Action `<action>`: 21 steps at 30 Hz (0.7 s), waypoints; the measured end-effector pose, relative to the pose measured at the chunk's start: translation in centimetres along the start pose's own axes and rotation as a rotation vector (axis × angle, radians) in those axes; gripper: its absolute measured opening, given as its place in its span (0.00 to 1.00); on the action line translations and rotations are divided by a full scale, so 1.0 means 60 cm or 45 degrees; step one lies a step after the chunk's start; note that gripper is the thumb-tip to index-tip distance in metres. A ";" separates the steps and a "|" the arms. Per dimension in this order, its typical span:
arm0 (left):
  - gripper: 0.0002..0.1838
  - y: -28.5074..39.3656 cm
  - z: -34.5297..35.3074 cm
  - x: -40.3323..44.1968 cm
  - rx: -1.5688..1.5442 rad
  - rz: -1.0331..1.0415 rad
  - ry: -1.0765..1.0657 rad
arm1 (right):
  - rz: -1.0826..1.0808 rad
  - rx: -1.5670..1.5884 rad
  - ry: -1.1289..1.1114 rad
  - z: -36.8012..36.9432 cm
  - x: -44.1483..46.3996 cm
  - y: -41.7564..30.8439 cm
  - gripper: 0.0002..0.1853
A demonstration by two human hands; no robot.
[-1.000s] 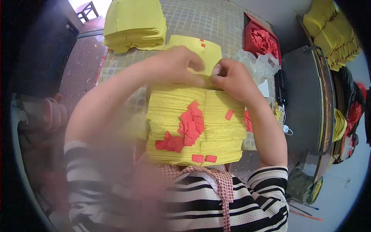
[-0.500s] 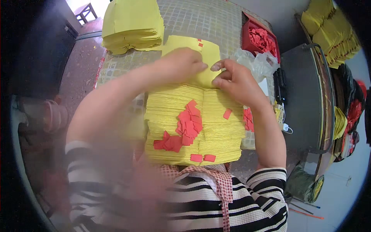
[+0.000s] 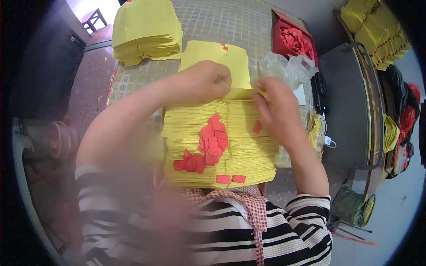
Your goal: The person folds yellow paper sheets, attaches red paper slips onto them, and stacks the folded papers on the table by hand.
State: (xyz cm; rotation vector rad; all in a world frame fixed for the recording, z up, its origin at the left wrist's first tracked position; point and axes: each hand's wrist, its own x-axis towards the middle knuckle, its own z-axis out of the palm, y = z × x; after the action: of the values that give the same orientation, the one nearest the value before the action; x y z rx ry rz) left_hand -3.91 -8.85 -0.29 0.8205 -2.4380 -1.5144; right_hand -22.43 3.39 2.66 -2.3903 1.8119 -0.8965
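Observation:
Beyond the fanned stack of yellow paper [image 3: 253, 153], my left hand [image 3: 199, 82] has its fingers curled on the near part of a yellow paper sheet [image 3: 242, 94]. My right hand [image 3: 279, 102], a little blurred, pinches the right end of that same sheet, which is raised along its edge. Behind it lies a flat yellow sheet [image 3: 208, 52] with small red pieces [image 3: 225, 47] near its top. A heap of red paper slips [image 3: 213, 139] rests on the stack. Two more red slips [image 3: 230, 178] sit at its near edge, and another [image 3: 257, 127] is by my right wrist.
A tall pile of yellow paper [image 3: 144, 29] stands at the back left of the tiled table [image 3: 208, 17]. A red box [image 3: 278, 44] of red slips and a clear plastic bag [image 3: 284, 68] are at the back right. More yellow bundles [image 3: 377, 35] are at far right.
My right hand has closed on the sheet's edge and lifted it. My left hand has curled tighter and shifted slightly toward me. The view has moved a little.

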 end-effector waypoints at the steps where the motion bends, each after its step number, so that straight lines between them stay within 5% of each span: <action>1: 0.10 -0.001 0.000 0.001 0.036 0.003 0.010 | 0.001 -0.005 -0.004 -0.011 -0.014 -0.005 0.13; 8: 0.10 0.004 0.003 -0.002 0.112 -0.057 0.052 | -0.253 -0.428 0.059 -0.043 -0.098 -0.044 0.14; 15: 0.10 -0.007 0.006 -0.003 0.023 -0.060 0.057 | -0.042 -0.091 -0.155 -0.046 -0.091 -0.040 0.14; 17: 0.11 -0.008 0.008 -0.003 0.064 -0.016 0.100 | 0.136 0.466 -0.114 -0.039 -0.073 -0.047 0.12; 21: 0.11 -0.010 0.010 -0.004 0.007 -0.076 0.111 | 0.057 0.283 -0.224 0.003 -0.056 -0.041 0.12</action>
State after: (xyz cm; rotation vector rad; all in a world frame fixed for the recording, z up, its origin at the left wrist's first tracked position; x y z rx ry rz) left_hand -3.70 -8.46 -1.06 0.9474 -2.3764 -1.4598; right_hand -20.76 7.14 1.88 -2.2079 1.6048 -0.8074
